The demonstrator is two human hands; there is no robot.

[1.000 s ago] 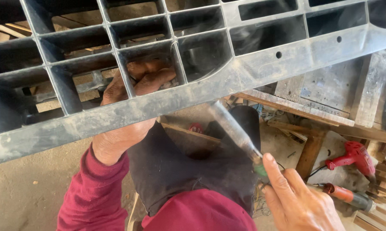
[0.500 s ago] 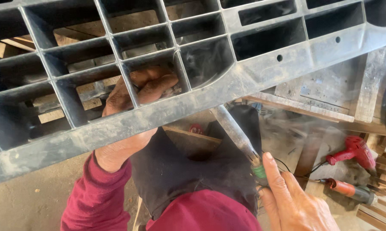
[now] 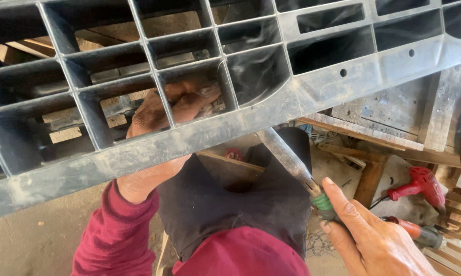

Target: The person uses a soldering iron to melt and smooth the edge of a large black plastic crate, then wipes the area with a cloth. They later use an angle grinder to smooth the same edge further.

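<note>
**Hot iron meets the grey plastic grid**

The right hand is wrapped around a soldering iron, with the pointing finger laid straight along its green collar. The iron's long metal rod slants up and left, and its tip goes out of sight under the lower edge of the big grey plastic grid. Thin smoke curls up inside the grid cells just above it.

The left hand reaches up behind the grid and grips it, fingers curled through one of the square holes. The red sleeve hangs below.

To do this well, I think the tip should stay pressed on one spot and move slowly, so the plastic melts evenly. The left hand should hold the grid very steady and keep its fingers away from the hot part.

Farther out, a red power drill lies on the floor near wooden planks.
</note>
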